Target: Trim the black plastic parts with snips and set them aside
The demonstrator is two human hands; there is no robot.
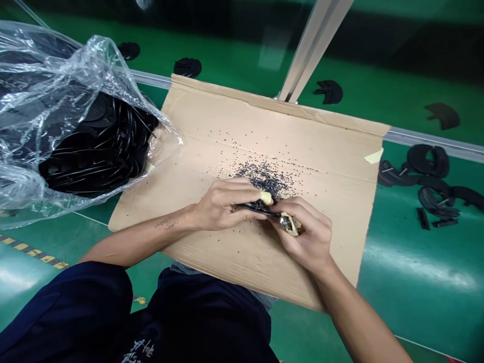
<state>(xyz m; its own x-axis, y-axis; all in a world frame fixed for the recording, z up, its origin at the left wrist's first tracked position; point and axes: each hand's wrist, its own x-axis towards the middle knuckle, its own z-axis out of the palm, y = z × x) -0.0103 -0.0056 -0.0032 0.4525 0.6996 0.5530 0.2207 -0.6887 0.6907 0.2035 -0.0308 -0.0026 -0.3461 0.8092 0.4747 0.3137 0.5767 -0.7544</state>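
Note:
My left hand (pixel 223 204) is closed on a small, flat black plastic part (pixel 260 206) above the cardboard sheet (pixel 333 161). A piece of pale yellow tape or wrap (pixel 266 197) shows at the fingertips there. My right hand (pixel 308 229) is closed around a shiny metal tool (pixel 288 222) with pale yellow material about it; its kind is mostly hidden by the fingers. The two hands almost meet at the black part. Just beyond them, many tiny black bits (pixel 264 176) lie scattered in a loose heap on the cardboard.
To the left, a clear plastic bag (pixel 102 55) gapes open, full of black plastic parts (pixel 98 151). Several curved black pieces (pixel 427 161) lie on the green floor (pixel 408 272) at right. A metal-framed glass panel (pixel 313 50) stands beyond the cardboard, showing reflections.

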